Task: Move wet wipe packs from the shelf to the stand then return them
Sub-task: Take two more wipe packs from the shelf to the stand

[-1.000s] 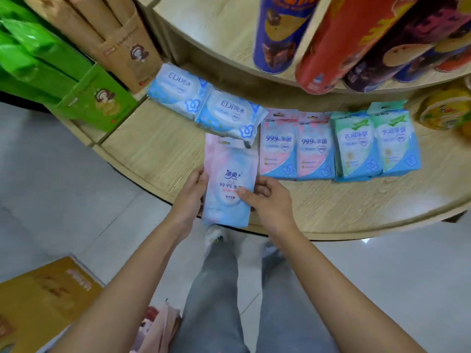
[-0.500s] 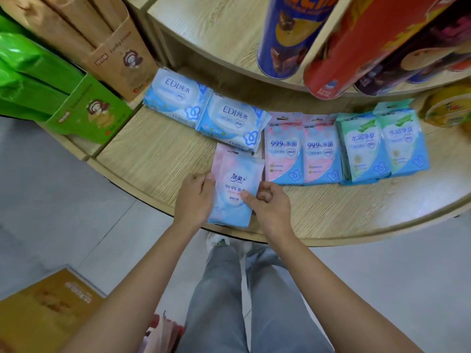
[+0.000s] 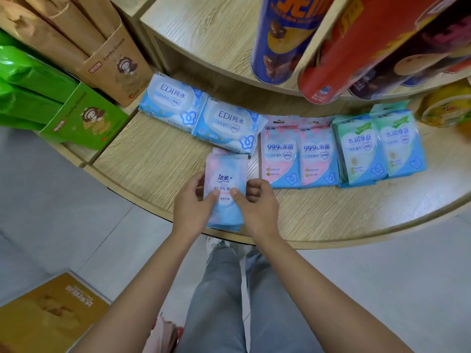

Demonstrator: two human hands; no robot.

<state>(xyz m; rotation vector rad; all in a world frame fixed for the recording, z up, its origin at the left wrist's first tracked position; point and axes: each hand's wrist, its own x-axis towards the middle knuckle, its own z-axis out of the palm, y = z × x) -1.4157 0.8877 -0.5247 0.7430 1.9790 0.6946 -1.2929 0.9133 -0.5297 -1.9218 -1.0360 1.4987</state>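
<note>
A pink-and-blue wet wipe pack [image 3: 226, 171] lies lengthwise near the front of the round wooden stand [image 3: 356, 220]. My left hand [image 3: 192, 207] grips its left side with the thumb on top, and my right hand [image 3: 257, 205] grips its right side, thumb also on the front. Behind it lie two blue-white EDI packs [image 3: 175, 100] [image 3: 229, 124]. To the right sit two pink 99.9% packs [image 3: 279, 154] [image 3: 317, 154] and two green-blue packs [image 3: 359, 149] [image 3: 398, 143] in a row.
Tall snack cans [image 3: 285, 36] [image 3: 356, 47] stand on the upper tier above the packs. Brown paper packs [image 3: 107, 54] and green packs [image 3: 33, 80] sit at the left. A yellow tub [image 3: 446, 108] is at the right edge. A yellow box [image 3: 48, 317] lies on the grey floor.
Both hands slid the pink-and-blue pack further onto the stand, away from its front edge, and both thumbs have come onto its front.
</note>
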